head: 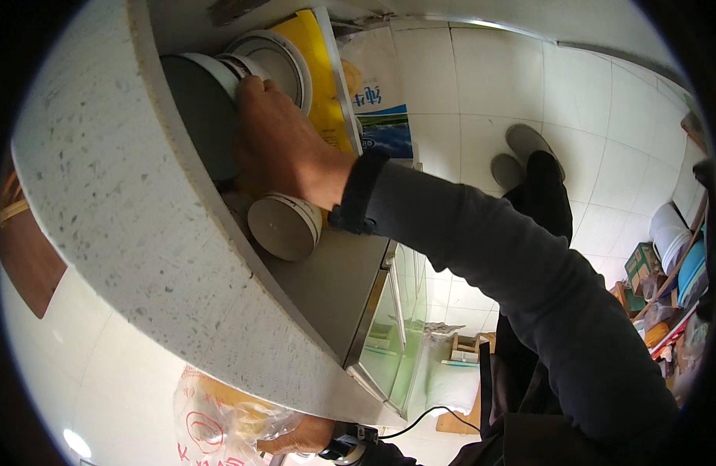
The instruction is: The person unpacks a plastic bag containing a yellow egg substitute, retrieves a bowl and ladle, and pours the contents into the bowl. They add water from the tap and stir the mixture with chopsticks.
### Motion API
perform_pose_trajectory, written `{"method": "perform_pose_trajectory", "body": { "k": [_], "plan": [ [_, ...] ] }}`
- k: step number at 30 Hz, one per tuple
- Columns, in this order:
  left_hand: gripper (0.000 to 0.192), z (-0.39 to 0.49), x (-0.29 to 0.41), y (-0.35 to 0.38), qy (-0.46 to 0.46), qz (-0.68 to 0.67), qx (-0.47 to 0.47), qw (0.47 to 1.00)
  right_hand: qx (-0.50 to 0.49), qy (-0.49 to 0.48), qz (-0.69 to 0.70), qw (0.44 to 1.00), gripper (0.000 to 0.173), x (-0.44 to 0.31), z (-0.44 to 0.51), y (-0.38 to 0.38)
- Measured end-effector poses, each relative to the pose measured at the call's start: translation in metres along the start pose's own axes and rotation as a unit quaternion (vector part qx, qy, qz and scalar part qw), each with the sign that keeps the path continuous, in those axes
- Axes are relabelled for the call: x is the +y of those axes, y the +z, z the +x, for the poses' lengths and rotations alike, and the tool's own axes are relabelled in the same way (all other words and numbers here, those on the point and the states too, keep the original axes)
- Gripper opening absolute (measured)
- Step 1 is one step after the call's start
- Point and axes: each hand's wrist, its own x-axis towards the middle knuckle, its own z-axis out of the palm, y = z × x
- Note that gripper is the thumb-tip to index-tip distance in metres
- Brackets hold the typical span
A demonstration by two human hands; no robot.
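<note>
My right hand (282, 131), in a dark grey sleeve, reaches into a shelf space under a speckled stone slab. Its fingers curl over the rim of a large grey-green round bowl (200, 116); the fingertips are partly hidden. Behind it are a smaller patterned bowl (241, 64) and a white dish with a dark rim line (276, 64). Below my wrist a pale bowl (282, 227) is tipped with its round face towards me. My left hand (305, 434), a band on its wrist, is at the clear plastic bag (218, 419) with red print and yellowish contents; its fingers are mostly hidden.
The speckled slab (142, 233) curves close above the shelf (334, 279). A yellow panel (317, 76) stands by the dishes. Glass-fronted doors (387, 349) are below. A cable (427, 410) hangs near my body. Boxes and household items (654, 285) crowd the right side.
</note>
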Motion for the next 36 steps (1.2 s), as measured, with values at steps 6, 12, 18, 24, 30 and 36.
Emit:
{"method": "perform_pose_trajectory", "body": {
  "k": [6, 12, 18, 24, 30, 36],
  "plan": [
    [0.105, 0.009, -0.033, 0.001, 0.122, 0.077, -0.004, 0.989, 0.009, 0.033, 0.005, 0.999, 0.05, 0.004, 0.0, 0.007],
    [0.106, 0.01, -0.068, -0.011, 0.136, 0.156, -0.006, 0.978, -0.061, 0.074, -0.038, 0.995, 0.056, 0.025, -0.069, 0.019],
    [0.113, 0.002, -0.073, -0.025, 0.106, 0.233, -0.016, 0.967, -0.178, 0.128, -0.217, 0.951, 0.056, 0.072, -0.109, 0.093],
    [0.101, -0.009, -0.108, -0.029, 0.14, 0.271, 0.015, 0.952, -0.202, 0.063, -0.343, 0.915, 0.059, 0.076, -0.108, 0.102],
    [0.081, -0.013, -0.1, -0.022, 0.104, 0.135, -0.015, 0.985, -0.189, -0.026, -0.431, 0.882, 0.049, 0.061, -0.108, 0.066],
    [0.059, 0.014, 0.002, -0.009, 0.052, -0.124, -0.13, 0.982, -0.182, -0.102, -0.325, 0.923, 0.05, 0.047, -0.111, 0.058]
  ]
}}
